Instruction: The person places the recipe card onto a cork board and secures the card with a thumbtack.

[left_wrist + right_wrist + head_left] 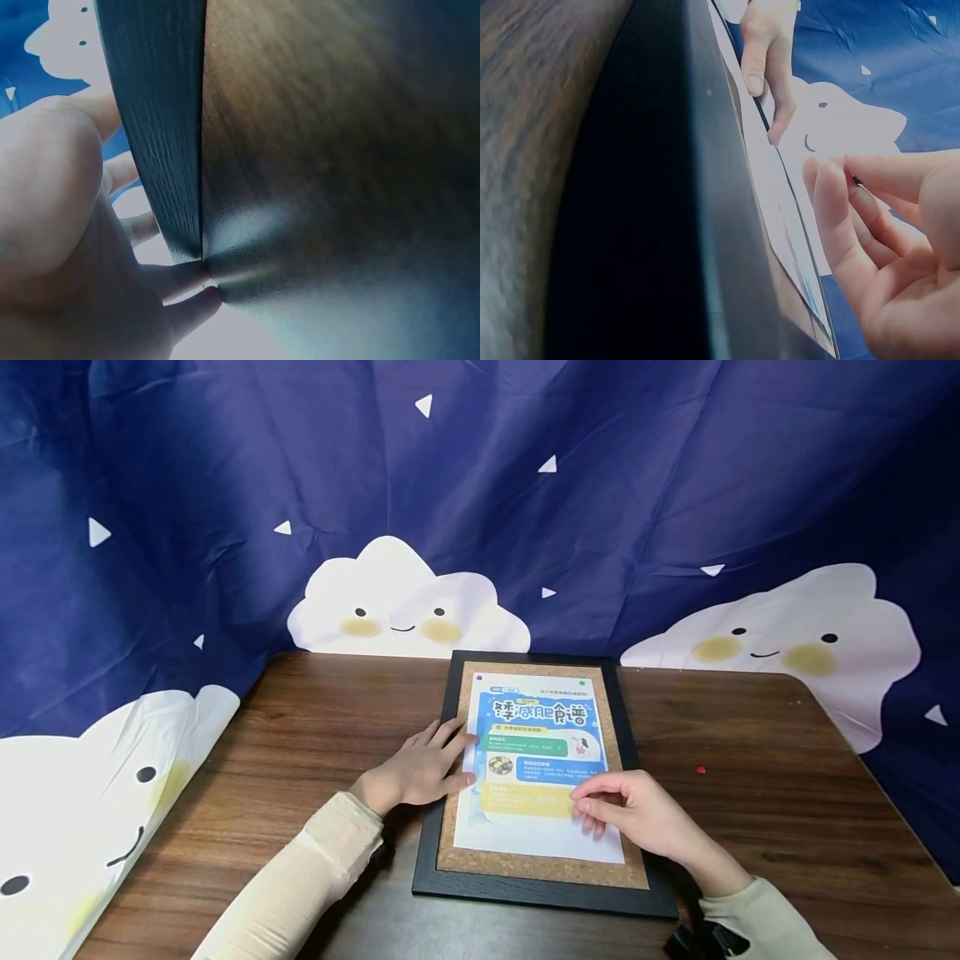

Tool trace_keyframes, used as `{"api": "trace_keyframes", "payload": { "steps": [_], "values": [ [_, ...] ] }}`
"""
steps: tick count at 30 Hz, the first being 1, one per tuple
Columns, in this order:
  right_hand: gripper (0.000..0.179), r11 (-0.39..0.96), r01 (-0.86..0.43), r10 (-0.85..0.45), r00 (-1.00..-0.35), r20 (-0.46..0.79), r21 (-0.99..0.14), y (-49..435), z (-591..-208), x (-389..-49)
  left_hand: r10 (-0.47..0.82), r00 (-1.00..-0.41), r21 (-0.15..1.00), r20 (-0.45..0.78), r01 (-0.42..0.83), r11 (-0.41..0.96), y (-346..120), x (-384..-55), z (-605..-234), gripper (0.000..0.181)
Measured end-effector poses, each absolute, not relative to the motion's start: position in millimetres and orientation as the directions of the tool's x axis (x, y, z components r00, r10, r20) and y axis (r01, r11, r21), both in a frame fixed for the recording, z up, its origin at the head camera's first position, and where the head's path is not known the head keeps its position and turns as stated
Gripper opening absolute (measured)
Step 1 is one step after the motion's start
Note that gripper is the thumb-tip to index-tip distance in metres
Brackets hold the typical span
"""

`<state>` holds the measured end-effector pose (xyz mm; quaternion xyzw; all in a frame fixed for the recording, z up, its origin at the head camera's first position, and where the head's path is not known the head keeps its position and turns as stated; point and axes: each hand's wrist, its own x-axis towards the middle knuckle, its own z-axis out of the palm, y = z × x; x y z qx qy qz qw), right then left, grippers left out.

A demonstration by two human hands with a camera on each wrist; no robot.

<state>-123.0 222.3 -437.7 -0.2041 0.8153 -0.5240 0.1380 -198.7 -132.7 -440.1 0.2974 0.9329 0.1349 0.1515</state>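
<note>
A printed poster with blue, green and yellow blocks lies on a cork board in a black frame. A purple pin and a green pin sit at the poster's top corners. My left hand rests across the board's left edge with spread fingers, thumb and fingertips on the poster's side. Above the poster's lower right part, my right hand pinches a small pushpin between thumb and index finger. Only its dark tip shows; the fingers hide the rest.
On the brown wooden table, a small red pin lies right of the board. Behind the table hangs a dark blue cloth printed with smiling clouds. Black wrist straps are on both arms.
</note>
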Motion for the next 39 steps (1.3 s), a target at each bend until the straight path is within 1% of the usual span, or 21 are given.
{"api": "trace_keyframes", "payload": {
  "steps": [10,17,22,30,35,39],
  "values": [
    [0.018,0.360,-0.237,-0.511,-0.859,0.022,-0.902,212,-437,-120,0.598,-0.775,0.341,-0.207,0.516,0.786,-132,-198,-438,0.066],
    [0.013,0.320,-0.198,-0.519,-0.855,0.004,-0.926,204,-435,-119,0.598,-0.776,0.347,-0.197,0.516,0.783,-132,-199,-440,0.064],
    [0.017,0.270,-0.172,-0.562,-0.827,-0.010,-0.947,199,-437,-119,0.602,-0.775,0.350,-0.194,0.518,0.780,-132,-198,-438,0.064],
    [0.022,0.206,-0.208,-0.631,-0.775,0.033,-0.956,187,-439,-123,0.604,-0.774,0.350,-0.190,0.521,0.778,-133,-198,-438,0.065],
    [0.021,0.173,-0.211,-0.648,-0.760,0.051,-0.962,179,-440,-124,0.605,-0.774,0.353,-0.187,0.522,0.776,-133,-198,-437,0.065],
    [0.017,0.165,-0.188,-0.660,-0.750,0.033,-0.968,172,-441,-125,0.603,-0.775,0.353,-0.190,0.520,0.778,-133,-198,-437,0.065]
  ]
}}
